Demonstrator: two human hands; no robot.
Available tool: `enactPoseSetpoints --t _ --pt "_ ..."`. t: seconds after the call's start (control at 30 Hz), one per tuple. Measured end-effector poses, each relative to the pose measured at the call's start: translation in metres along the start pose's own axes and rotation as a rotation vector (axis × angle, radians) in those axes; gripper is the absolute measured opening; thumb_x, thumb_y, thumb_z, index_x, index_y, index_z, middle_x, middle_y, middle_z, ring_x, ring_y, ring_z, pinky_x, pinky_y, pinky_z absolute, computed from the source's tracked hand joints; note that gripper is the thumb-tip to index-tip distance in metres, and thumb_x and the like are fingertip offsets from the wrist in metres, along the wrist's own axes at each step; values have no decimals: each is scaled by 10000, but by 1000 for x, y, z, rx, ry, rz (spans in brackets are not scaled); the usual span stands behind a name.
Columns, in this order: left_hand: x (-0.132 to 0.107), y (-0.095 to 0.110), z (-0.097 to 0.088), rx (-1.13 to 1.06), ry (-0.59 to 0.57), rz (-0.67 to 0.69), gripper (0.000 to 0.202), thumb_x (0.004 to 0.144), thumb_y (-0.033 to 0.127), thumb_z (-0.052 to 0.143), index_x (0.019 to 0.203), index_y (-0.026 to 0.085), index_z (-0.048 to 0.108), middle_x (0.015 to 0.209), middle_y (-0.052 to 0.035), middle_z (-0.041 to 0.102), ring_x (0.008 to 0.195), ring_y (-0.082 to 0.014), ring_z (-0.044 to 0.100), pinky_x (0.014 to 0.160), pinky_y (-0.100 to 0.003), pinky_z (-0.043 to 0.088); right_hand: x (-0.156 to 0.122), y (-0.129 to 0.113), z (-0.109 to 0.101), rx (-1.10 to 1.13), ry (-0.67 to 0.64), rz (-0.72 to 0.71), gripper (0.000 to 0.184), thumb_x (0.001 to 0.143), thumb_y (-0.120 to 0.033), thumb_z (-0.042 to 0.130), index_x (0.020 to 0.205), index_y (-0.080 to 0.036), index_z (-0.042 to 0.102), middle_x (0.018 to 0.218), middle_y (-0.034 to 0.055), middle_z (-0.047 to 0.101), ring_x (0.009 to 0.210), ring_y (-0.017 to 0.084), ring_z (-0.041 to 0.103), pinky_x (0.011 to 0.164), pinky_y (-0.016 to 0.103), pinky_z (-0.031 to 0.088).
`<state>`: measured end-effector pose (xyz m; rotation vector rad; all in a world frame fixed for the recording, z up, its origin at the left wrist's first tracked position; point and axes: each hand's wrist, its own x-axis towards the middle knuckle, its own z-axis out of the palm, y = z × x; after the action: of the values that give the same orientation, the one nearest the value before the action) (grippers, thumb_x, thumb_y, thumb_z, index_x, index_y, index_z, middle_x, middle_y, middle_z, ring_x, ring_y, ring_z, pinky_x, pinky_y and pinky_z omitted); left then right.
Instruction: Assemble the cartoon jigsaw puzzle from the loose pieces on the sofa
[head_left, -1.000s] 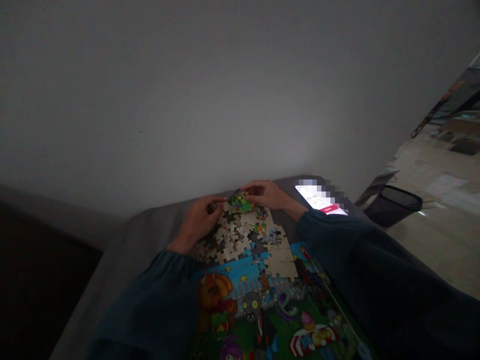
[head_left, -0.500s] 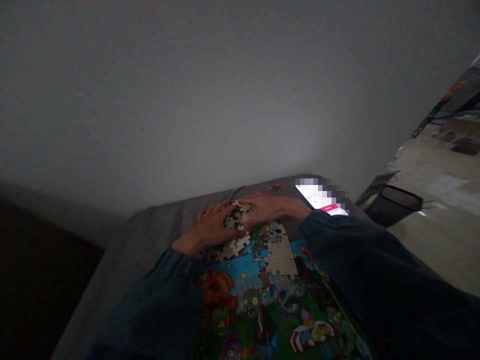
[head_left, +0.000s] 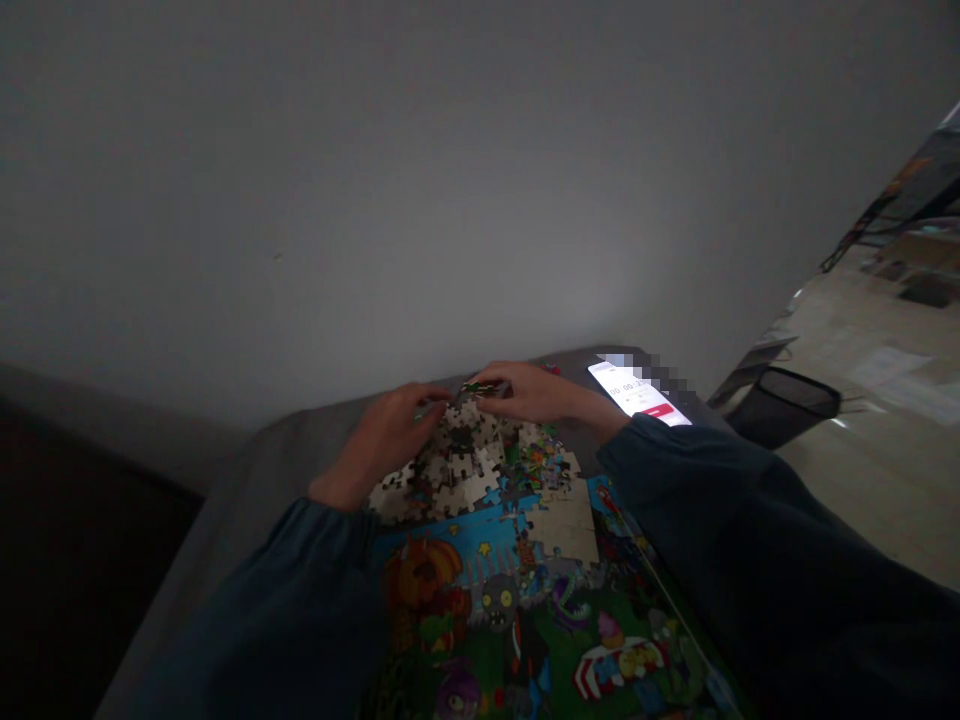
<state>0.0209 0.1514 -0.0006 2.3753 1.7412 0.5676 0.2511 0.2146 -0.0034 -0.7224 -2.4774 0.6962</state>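
Beyond the picture board (head_left: 555, 655), I had the right hand (head_left: 517, 392) pinching some jigsaw pieces (head_left: 484, 387), probably to keep them together; the left hand (head_left: 386, 435) curled opposite, its grip unclear to me. The loose heap (head_left: 466, 468) overlapped the board's far edge, seemingly for easy reach.

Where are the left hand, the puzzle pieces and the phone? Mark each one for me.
Left hand (head_left: 388, 434): head view, on the back of the hand.
Puzzle pieces (head_left: 466, 464): head view, near the middle of the pile.
Phone (head_left: 632, 389): head view, on the lit screen.
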Motion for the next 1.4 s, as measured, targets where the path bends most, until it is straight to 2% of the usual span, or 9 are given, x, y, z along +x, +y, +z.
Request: enactPoseSetpoints --t 0.23,0.33,0.43,0.5,0.63,0.77,1.13,1.23,1.4 --pt "-22 68 3 -2 -200 229 272 887 465 655 1043 257 735 1198 -67 703 1129 -283 642 1007 -439 490 -1 -2 -8 -88 -83 11 160 912 -286 642 1016 -230 749 991 53 730 897 208 656 782 343 530" --pt "-40 102 26 -95 -354 467 697 768 588 761 1372 298 569 1409 -92 586 1304 -321 529 1081 -507 433 -3 4 -6 -67 -147 2 103 890 -269 668 920 -229 758 914 45 748 820 207 670 726 336 535" --pt "-52 115 49 -57 -402 582 845 775 656 718 1493 325 418 1617 -143 330 1482 -402 273 1098 -692 318 -5 10 -2 -41 -171 12 128 874 -308 698 955 -231 759 964 50 762 827 218 691 717 335 545" --pt "-54 113 55 -15 -396 582 786 802 659 692 1469 320 453 1619 -135 333 1492 -387 262 1093 -682 336 -6 11 -1 -40 -198 28 169 876 -335 694 993 -232 760 993 56 765 831 222 702 715 334 550" --pt "-48 107 50 86 -303 622 370 964 410 606 1319 305 605 1486 -72 534 1371 -282 479 1025 -464 487 -6 13 0 -13 -186 9 208 874 -361 691 1024 -237 764 990 58 771 828 227 709 703 332 553" --pt "-40 105 41 133 -270 651 247 1006 296 539 1213 288 675 1310 -47 664 1189 -206 625 954 -338 520 -7 12 -4 -6 -234 6 230 894 -365 643 1053 -242 756 1018 58 771 851 228 715 714 335 556" --pt "-27 61 9 325 -165 274 257 994 175 478 1140 190 689 1201 -103 693 1153 -303 623 969 -509 490 -8 4 -20 -40 -315 154 444 896 -520 554 1152 -188 699 1098 109 745 952 255 703 781 344 538" --pt "-30 53 2 306 -183 228 294 990 320 542 1258 240 632 1332 -86 631 1275 -311 545 1025 -520 462 -7 -2 -20 -55 -354 165 471 906 -512 508 1172 -165 683 1118 122 734 963 258 695 797 349 531" --pt "-34 48 20 237 -266 129 1034 708 809 654 1548 324 294 1649 -138 251 1467 -451 268 1100 -682 336 -3 -1 -19 -156 -233 80 386 938 -402 425 1108 -199 705 1100 96 737 982 251 679 846 367 497"
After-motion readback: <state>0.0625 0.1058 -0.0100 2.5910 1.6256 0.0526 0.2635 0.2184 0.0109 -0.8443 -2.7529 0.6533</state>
